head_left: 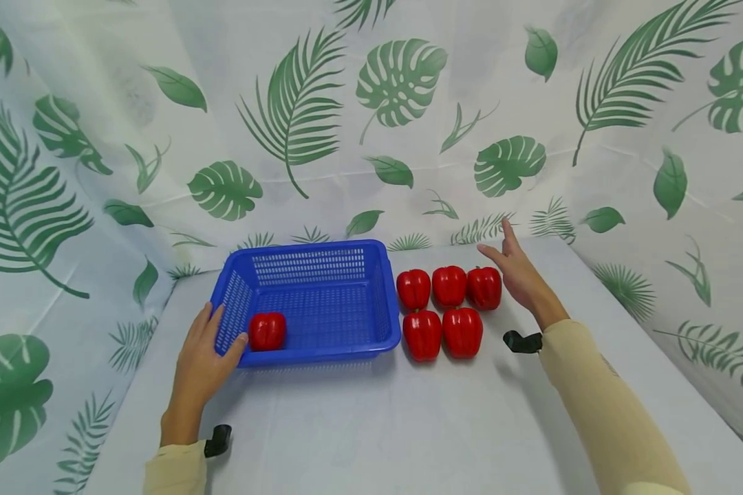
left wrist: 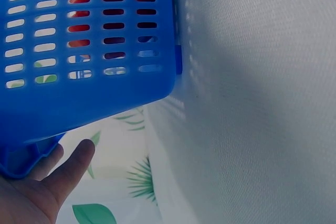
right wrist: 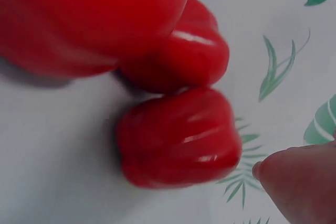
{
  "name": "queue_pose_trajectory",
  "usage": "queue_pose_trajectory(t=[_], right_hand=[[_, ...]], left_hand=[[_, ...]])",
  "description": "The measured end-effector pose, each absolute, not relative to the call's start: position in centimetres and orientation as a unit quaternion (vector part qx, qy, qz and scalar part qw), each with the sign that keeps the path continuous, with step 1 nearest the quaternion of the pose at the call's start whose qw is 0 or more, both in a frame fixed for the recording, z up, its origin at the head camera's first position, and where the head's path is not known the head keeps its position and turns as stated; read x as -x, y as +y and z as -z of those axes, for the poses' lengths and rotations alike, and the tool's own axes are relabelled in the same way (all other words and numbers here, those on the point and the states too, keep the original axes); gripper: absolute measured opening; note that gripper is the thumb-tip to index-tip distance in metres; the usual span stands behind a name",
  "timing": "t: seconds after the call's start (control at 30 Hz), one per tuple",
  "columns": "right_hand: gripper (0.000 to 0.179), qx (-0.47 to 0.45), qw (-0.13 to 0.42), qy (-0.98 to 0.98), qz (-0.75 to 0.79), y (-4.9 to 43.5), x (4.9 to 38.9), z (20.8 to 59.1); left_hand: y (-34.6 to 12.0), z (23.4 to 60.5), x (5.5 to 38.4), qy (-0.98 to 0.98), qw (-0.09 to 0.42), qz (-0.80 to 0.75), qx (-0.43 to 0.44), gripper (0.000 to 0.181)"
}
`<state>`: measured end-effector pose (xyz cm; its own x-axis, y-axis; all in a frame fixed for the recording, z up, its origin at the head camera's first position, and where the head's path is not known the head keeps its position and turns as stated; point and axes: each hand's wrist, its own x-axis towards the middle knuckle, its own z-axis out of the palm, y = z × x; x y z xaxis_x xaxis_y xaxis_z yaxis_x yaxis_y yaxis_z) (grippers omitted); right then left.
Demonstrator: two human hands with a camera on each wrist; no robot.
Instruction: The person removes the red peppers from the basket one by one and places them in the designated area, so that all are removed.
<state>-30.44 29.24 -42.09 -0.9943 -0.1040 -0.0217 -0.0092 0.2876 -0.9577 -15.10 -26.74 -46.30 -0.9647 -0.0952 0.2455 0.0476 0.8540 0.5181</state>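
Observation:
My left hand [head_left: 201, 354] rests against the near left corner of a blue perforated plastic basket [head_left: 322, 355], its thumb at the front rim. In the left wrist view, its fingers [left wrist: 73, 169] extend straight beside the basket's wall. One red bell pepper [head_left: 267, 331] lies inside the basket's near left corner. My right hand [head_left: 520, 275] hovers just beyond the rightmost back bell pepper [head_left: 484, 288], thumb and fingers spread, holding nothing. The right wrist view shows that pepper [right wrist: 181, 140] apart from the one visible digit.
More red bell peppers, such as the front one [head_left: 462, 333], stand in two rows right of the basket. All rest on a white table [head_left: 359, 433]. A leaf-patterned white curtain [head_left: 408, 151] hangs behind and along both sides.

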Motion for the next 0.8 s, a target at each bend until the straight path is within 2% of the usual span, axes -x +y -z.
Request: queue_pose_trajectory(t=[0.33,0.8], right_hand=[[0.102,0.071,0.064,0.780,0.619,24.4,30.6,40.2],[0.089,0.123,0.110,0.761,0.628,16.7,31.0,38.3]], left_hand=[[-26.7,46.5,15.1,-0.953,0.135,0.271,-0.010,0.081],[-26.8,46.6,15.3,-0.953,0.139,0.269,-0.011,0.081]])
